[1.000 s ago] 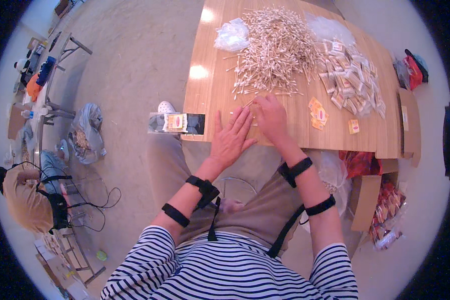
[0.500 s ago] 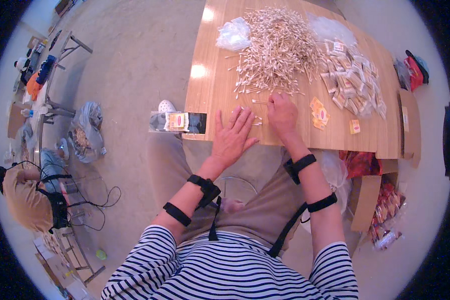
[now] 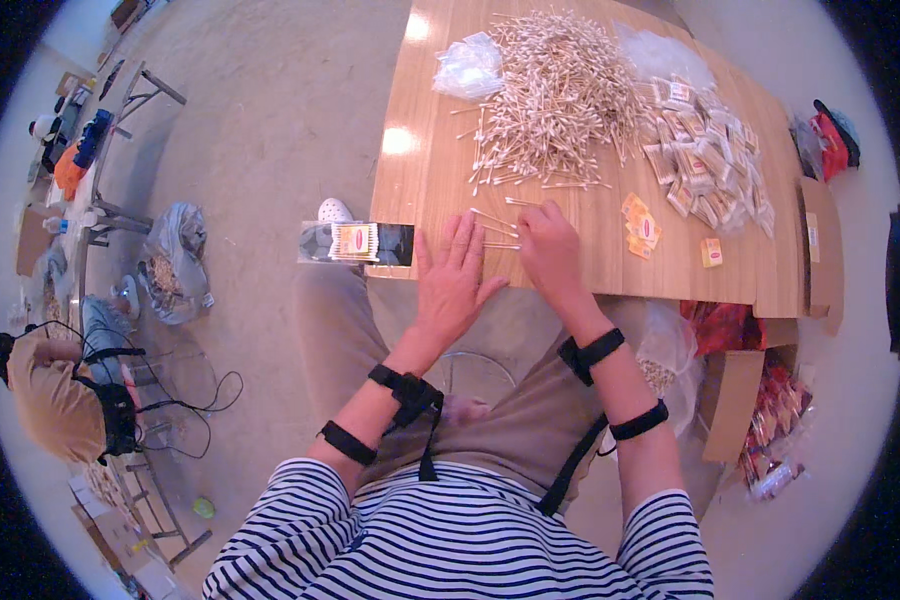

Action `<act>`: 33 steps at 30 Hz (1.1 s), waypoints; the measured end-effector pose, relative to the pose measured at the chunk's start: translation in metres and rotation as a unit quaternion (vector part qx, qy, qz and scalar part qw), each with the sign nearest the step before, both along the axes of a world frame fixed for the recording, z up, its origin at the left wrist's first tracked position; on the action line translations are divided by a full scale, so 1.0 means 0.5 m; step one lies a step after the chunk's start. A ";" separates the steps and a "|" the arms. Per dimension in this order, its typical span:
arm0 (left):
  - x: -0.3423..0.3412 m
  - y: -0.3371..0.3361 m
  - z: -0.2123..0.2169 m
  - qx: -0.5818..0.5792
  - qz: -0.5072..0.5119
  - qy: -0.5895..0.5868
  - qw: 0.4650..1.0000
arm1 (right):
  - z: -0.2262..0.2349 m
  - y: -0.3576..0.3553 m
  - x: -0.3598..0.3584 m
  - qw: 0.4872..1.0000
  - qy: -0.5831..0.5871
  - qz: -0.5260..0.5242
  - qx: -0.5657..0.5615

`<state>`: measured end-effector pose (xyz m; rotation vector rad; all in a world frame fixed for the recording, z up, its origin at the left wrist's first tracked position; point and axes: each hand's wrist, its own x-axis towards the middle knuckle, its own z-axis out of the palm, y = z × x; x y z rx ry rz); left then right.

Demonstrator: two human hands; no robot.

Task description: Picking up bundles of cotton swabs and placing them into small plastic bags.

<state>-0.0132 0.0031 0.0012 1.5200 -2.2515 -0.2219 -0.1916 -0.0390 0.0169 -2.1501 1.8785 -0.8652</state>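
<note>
My left hand (image 3: 448, 278) lies flat near the table's front edge, its fingers stretched out and close together. Just to its right, my right hand (image 3: 552, 248) is closed, with a few cotton swabs (image 3: 494, 219) sticking out leftward from its fingers. Some tips of these swabs reach the fingers of my left hand. Beyond both hands rises a large heap of loose cotton swabs (image 3: 560, 90). Left of my left hand, a clear pack of swabs with a yellow label card (image 3: 354, 241) rests at the table's corner, partly past the edge.
Yellow cards (image 3: 642, 226) and a single card (image 3: 710, 252) lie right of my right hand. Filled swab packs (image 3: 700, 165) are piled farther right. Clear plastic bags (image 3: 468, 68) sit beside the heap. A cardboard box (image 3: 735, 405) stands below the table's right side.
My right hand has shifted left and slightly nearer, closer to my left hand. My left hand has slid a little left. More swab length shows between them.
</note>
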 end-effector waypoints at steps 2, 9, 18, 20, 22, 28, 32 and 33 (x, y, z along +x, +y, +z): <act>-0.001 -0.005 0.005 -0.015 -0.033 -0.024 0.999 | -0.013 -0.014 0.003 0.999 0.017 0.033 -0.031; -0.002 0.010 0.019 -0.016 -0.025 -0.004 1.000 | -0.003 -0.008 0.013 0.999 -0.040 0.010 -0.019; 0.024 0.029 0.021 0.039 -0.112 -0.013 0.993 | -0.011 -0.019 0.006 0.997 -0.055 0.046 0.010; 0.035 0.031 0.019 0.049 -0.137 -0.002 0.989 | -0.010 -0.019 0.003 0.997 -0.049 0.055 0.016; 0.041 0.030 0.016 0.049 -0.141 0.002 0.989 | -0.004 -0.016 0.005 0.997 -0.054 0.048 0.017; 0.045 -0.008 0.033 0.024 -0.089 0.047 0.995 | 0.000 0.011 -0.004 0.997 -0.056 0.004 0.052; 0.033 -0.034 0.024 0.002 -0.077 0.033 0.996 | -0.029 -0.003 0.010 0.998 -0.036 0.042 0.011; 0.034 -0.033 0.023 0.003 -0.078 0.032 0.996 | -0.028 -0.005 0.015 0.998 -0.036 0.041 0.012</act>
